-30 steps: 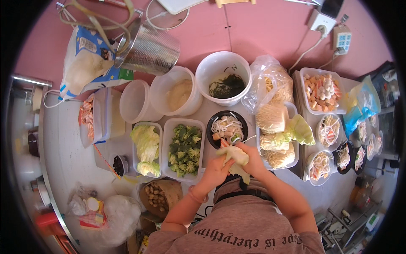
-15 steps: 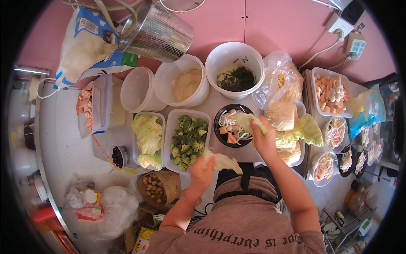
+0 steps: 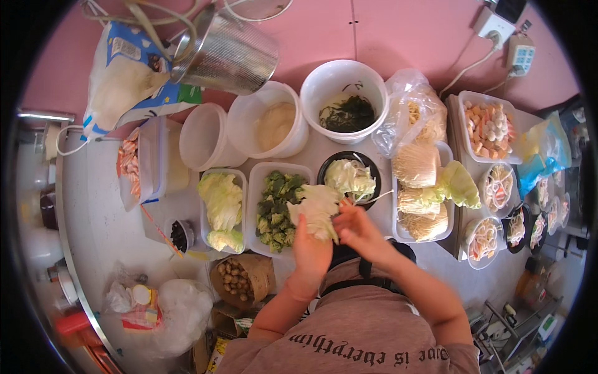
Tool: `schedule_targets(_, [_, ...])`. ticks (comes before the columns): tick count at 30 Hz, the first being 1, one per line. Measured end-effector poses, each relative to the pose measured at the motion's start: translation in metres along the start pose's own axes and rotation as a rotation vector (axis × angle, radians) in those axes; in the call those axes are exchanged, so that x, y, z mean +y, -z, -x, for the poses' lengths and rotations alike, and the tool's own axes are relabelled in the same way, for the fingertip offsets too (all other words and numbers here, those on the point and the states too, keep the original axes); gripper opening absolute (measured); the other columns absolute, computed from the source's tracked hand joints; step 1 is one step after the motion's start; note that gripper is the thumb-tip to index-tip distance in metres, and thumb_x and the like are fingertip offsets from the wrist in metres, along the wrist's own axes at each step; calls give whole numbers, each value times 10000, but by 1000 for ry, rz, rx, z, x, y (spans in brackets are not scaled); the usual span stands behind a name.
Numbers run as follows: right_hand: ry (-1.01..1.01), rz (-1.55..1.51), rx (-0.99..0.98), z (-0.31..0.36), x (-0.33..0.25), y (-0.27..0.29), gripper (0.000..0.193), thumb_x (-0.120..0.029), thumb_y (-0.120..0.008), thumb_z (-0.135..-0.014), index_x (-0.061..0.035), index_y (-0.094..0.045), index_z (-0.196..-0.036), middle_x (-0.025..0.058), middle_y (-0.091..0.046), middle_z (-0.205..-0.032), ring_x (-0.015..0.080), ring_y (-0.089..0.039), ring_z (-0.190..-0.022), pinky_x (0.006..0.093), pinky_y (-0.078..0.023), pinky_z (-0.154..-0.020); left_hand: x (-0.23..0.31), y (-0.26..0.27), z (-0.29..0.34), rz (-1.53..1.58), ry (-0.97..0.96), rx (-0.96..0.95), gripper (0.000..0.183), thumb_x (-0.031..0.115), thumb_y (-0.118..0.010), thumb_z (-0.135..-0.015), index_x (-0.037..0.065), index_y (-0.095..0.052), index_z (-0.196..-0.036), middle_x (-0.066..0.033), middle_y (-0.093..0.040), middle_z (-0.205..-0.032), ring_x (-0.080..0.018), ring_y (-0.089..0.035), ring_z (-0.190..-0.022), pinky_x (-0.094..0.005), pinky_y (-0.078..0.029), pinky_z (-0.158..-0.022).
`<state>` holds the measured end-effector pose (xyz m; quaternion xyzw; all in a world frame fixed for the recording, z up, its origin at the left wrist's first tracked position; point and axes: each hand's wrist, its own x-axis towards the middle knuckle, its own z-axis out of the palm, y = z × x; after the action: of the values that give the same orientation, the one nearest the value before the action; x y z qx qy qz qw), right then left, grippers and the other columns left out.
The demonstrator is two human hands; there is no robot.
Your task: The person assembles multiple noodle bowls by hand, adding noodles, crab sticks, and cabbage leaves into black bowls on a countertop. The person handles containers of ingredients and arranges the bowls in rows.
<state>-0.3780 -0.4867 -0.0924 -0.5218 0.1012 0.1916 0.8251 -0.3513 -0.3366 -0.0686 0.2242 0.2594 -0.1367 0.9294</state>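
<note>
A pale green lettuce leaf [image 3: 316, 210] is in my left hand [image 3: 311, 250], closed on its lower part, above the broccoli tub. At the leaf's right edge, the bent fingers of my right hand [image 3: 362, 234] pinch it. Just beyond my hands stands a black round bowl [image 3: 324, 163]. Another torn lettuce piece [image 3: 350, 177] lies on top in it, covering most of the food below. The broccoli [image 3: 274, 212] fills a white tub beside my left hand, and more lettuce leaves [image 3: 221, 201] sit in a narrower tub farther left.
On the right, a tub holds dry noodle bundles [image 3: 417, 165] with a lettuce leaf [image 3: 460, 186] over its edge. Filled bowls [image 3: 483, 242] stand farther right. White buckets [image 3: 344, 70] line the back, near a perforated metal strainer [image 3: 233, 53]. A paper bag [image 3: 258, 274] sits lower left.
A lettuce piece now rests in the black bowl, where my right hand held one before. My right hand has drawn back to the leaf in my left hand, which has moved up and right.
</note>
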Motion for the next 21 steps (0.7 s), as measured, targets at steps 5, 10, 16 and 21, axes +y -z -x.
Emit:
schedule_targets(5, [-233,-79,21,-1,-7,-7,237,-138,-663,-965,7,-600,-1141,12,-618,-914,144,-562,-784,321,-499,-736,-35,12,7,-507,-206,-3,348,252,-430,-1091,13,-517,-1329,-103,-612,-1284,-216,-572,-1200,-383,-444,-1032])
schedule_targets(10, [-296,186,-134,4,-19,13,124,-114,-657,-955,9,-643,-940,6,-626,-734,156,-568,-649,338,-488,-623,-34,40,11,-617,-181,-53,337,209,-487,-1074,25,-492,-1356,-95,-588,-1315,-190,-566,-1193,-368,-435,-1033])
schedule_targets(16, [102,696,-7,-3,-36,27,220,-113,-715,-887,-6,-621,-1055,117,-665,-944,280,-650,-861,368,-514,-767,44,42,-15,-477,-559,304,388,244,-553,-1048,37,-481,-1368,-87,-581,-1270,-190,-558,-1155,-379,-408,-1055])
schedule_targets(21, [517,926,260,-2,-33,41,589,-192,-786,-837,-42,-536,-1349,217,-563,-1322,372,-563,-1177,420,-475,-984,46,16,-8,-561,-463,171,339,251,-559,-1043,74,-508,-1327,-48,-587,-1238,-182,-543,-1133,-401,-385,-1037])
